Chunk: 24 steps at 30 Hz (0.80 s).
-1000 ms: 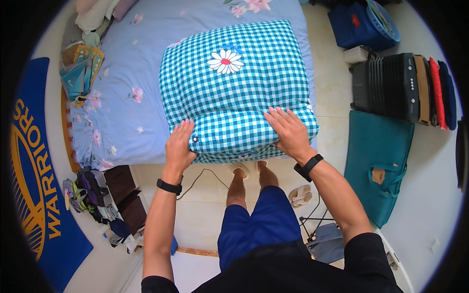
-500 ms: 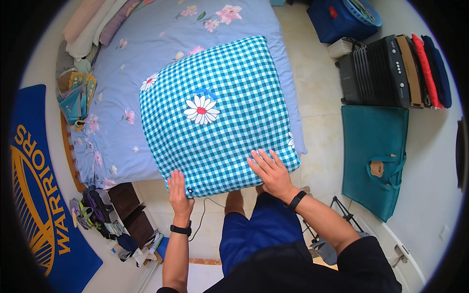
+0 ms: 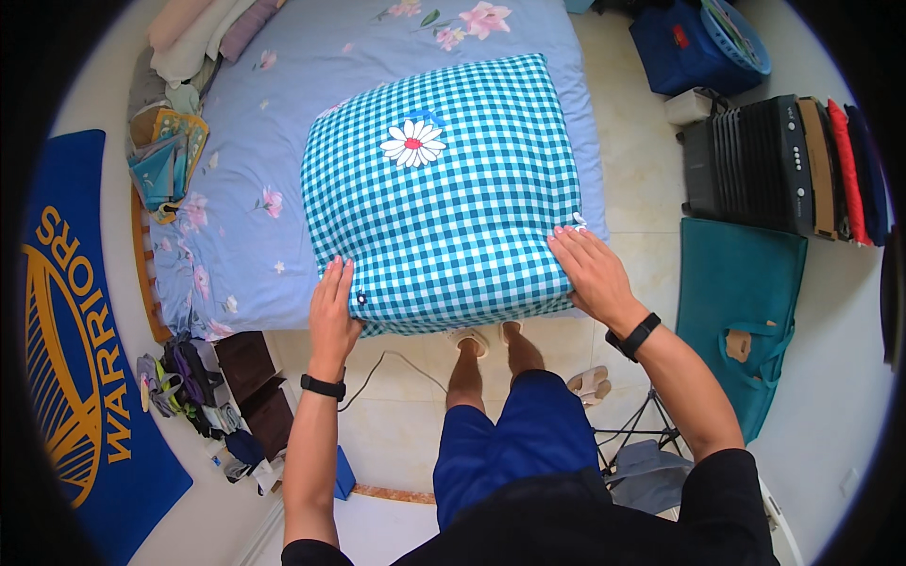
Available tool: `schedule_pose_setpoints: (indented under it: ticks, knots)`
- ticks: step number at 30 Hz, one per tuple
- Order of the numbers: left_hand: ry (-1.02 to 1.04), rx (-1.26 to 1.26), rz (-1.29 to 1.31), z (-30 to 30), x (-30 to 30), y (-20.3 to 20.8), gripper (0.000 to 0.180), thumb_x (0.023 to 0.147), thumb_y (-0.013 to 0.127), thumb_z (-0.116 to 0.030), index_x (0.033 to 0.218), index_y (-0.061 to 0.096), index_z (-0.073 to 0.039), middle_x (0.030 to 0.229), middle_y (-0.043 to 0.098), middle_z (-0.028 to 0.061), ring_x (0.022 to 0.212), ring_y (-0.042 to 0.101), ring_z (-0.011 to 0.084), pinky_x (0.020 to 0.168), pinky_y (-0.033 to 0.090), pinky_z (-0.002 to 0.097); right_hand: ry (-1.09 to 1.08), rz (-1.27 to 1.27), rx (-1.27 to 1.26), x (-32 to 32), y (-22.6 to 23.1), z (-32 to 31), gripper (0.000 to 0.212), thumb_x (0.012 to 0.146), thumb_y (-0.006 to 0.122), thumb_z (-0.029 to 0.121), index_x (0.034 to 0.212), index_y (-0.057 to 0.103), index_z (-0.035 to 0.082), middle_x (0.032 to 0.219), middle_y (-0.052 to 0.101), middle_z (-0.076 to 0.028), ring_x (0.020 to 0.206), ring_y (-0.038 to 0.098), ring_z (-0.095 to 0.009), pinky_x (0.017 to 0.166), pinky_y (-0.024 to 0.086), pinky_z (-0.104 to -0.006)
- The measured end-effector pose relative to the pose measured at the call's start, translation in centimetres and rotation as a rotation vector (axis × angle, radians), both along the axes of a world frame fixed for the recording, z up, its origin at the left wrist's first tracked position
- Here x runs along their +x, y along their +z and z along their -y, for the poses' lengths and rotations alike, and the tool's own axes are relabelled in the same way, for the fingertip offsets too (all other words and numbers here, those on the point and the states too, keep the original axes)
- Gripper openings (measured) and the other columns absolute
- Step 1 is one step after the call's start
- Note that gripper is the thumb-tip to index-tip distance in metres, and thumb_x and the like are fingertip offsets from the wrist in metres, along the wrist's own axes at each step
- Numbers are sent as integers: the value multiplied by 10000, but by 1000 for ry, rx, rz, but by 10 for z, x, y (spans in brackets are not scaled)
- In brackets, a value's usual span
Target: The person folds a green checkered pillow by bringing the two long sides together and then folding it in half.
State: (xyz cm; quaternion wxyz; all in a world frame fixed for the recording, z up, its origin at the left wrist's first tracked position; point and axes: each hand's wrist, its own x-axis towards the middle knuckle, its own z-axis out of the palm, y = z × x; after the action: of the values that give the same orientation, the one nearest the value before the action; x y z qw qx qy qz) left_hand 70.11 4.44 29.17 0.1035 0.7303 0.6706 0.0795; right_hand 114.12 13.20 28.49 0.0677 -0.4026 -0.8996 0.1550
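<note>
A puffy, square teal-and-white checked quilt bundle [image 3: 453, 217] lies on the near part of the bed, with a large white daisy on top. I cannot tell whether it is folded or stuffed into a cover. My left hand [image 3: 332, 307] is at its near left corner, fingers along the top and thumb low against the near side. At the near right side, my right hand [image 3: 595, 275] has its fingers over the edge; its thumb is hidden. The cloth dents under both hands. Both wrists carry black bands.
The bed [image 3: 250, 113] has a lilac flowered sheet. A black appliance [image 3: 746, 165] and a teal flat bag [image 3: 741, 311] stand at the right. Dark drawers [image 3: 260, 387] and a loose cable [image 3: 377, 363] are at near left. A folding stool [image 3: 646, 462] and slippers [image 3: 590, 385] are near my legs.
Both hands have moved forward and apart to the quilt bundle's sides, pushing its near part forward. Its far left daisy has gone from sight. The view has shifted back, showing more of my legs.
</note>
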Motion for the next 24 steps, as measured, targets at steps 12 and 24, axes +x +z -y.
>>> schedule_pose_setpoints:
  ticks: [12,24]
  knots:
    - [50,112,47,10,-5,-19,868,614,783,56,1432,517,-55,1508,488,194,1405,459,373,1123,430,450,-212,-94,58,-17,-17,15,732,630,678,-114,1335,571,53,1381,606,-144,1322,540,-317,1136,399,-454]
    - [469,141,722,109,-27,-78,1085,700,921,-132,1560,264,-52,1314,632,230,1144,668,358,962,533,385,-678,-293,9,-34,-31,88,927,737,736,-3,1561,344,162,1614,312,-147,1416,416,-389,1071,477,-434]
